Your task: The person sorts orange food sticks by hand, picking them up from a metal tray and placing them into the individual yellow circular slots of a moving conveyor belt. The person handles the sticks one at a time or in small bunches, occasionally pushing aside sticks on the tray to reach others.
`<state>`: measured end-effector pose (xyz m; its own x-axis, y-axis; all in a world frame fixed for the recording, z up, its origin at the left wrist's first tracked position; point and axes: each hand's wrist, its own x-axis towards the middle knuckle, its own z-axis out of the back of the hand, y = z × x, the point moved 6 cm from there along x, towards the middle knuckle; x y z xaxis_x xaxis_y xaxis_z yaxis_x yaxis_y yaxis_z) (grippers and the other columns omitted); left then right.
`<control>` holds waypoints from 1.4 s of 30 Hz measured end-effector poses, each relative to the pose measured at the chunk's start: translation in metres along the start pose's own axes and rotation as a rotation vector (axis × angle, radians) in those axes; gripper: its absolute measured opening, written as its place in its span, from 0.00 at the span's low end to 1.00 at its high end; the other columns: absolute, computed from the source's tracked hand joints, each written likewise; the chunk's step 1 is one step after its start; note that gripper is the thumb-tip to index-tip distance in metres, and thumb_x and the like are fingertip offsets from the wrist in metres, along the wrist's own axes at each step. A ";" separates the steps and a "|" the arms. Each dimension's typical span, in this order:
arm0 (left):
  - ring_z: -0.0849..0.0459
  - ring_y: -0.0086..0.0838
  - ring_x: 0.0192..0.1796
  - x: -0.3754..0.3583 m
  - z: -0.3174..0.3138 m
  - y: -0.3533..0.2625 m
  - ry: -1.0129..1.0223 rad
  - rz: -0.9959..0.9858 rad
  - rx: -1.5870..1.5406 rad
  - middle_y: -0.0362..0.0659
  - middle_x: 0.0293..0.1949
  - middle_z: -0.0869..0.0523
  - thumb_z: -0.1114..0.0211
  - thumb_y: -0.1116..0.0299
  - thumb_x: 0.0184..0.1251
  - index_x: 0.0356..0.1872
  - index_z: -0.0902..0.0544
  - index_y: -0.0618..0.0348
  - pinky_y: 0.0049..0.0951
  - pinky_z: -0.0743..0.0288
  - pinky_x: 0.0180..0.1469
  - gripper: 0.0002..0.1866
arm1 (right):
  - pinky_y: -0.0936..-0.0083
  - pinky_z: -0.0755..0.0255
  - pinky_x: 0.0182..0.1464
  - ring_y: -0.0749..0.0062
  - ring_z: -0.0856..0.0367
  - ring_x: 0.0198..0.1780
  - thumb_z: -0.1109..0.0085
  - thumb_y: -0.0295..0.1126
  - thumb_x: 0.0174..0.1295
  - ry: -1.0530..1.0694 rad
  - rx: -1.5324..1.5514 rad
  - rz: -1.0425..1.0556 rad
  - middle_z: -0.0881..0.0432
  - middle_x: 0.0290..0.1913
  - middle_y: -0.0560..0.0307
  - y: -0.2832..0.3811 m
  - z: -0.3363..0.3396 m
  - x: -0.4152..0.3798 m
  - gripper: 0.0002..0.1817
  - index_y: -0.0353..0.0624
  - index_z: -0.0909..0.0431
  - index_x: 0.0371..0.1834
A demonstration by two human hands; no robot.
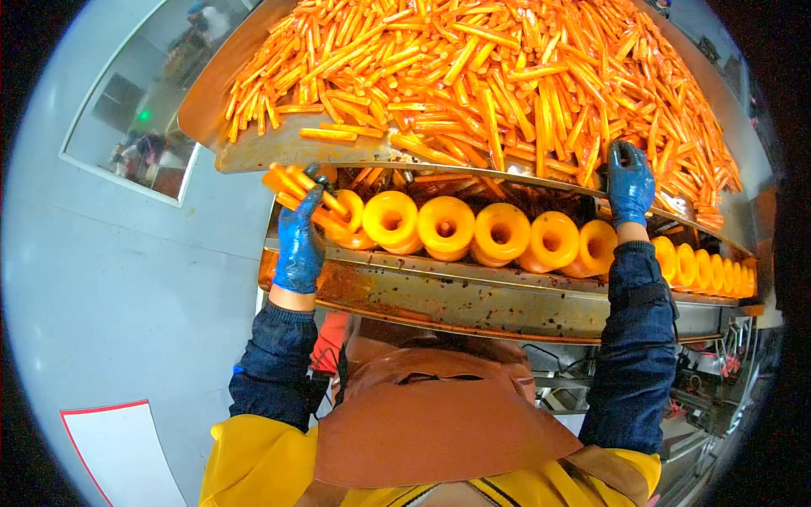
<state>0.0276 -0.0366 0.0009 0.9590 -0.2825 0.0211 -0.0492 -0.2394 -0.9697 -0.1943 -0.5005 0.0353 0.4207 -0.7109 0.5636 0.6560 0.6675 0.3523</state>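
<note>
Left hand: The left hand (300, 241), in a blue glove, is at the middle left of the frame. Its fingers are curled tight around a small bunch of orange sticks (291, 182).
Right hand: The right hand (629, 182), also in a blue glove, is at the upper right. Its fingers lie bent on the big pile of sticks (473, 76) at the tray's edge. I cannot tell if they grip a stick.
Sticks: They are thin, long and shiny orange. The big pile fills the metal tray (253, 148) across the top of the frame.
How they feel: They look light and wet, so they may slip. They look a bit bendy and might snap if squeezed hard. Holding a few together around the middle seems best.
Yellow cups: A row of round yellow cups (473, 228) runs across the middle, just under the tray's edge. The held bunch is right beside the leftmost cup.
Machine: The metal rail (473, 296) under the cups looks greasy.
Clothes: Dark blue sleeves (634, 355) and a brown apron (439, 422) show at the bottom.
</note>
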 end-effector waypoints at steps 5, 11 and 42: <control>0.25 0.28 0.55 -0.011 -0.018 -0.007 0.039 -0.010 0.072 0.43 0.54 0.22 0.40 0.71 0.62 0.56 0.26 0.61 0.30 0.35 0.60 0.20 | 0.65 0.26 0.45 0.57 0.19 0.42 0.46 0.47 0.60 -0.010 0.032 0.025 0.18 0.42 0.53 -0.004 -0.003 0.001 0.15 0.51 0.17 0.39; 0.28 0.32 0.61 0.012 0.008 -0.031 -0.079 -0.162 -0.173 0.46 0.59 0.27 0.44 0.72 0.63 0.64 0.36 0.62 0.35 0.37 0.65 0.27 | 0.65 0.26 0.45 0.56 0.19 0.42 0.47 0.47 0.60 -0.019 0.005 0.040 0.18 0.42 0.53 -0.001 -0.001 0.000 0.16 0.50 0.17 0.39; 0.28 0.36 0.63 -0.002 -0.021 0.001 0.234 0.071 -0.232 0.49 0.59 0.25 0.45 0.79 0.54 0.59 0.30 0.66 0.37 0.34 0.62 0.26 | 0.66 0.28 0.50 0.55 0.20 0.46 0.45 0.47 0.60 0.079 -0.011 -0.042 0.18 0.45 0.50 0.000 0.000 0.002 0.17 0.48 0.17 0.42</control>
<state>0.0199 -0.0555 0.0048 0.8622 -0.5053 0.0365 -0.2019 -0.4089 -0.8900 -0.1936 -0.5019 0.0360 0.4405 -0.7538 0.4876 0.6806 0.6346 0.3662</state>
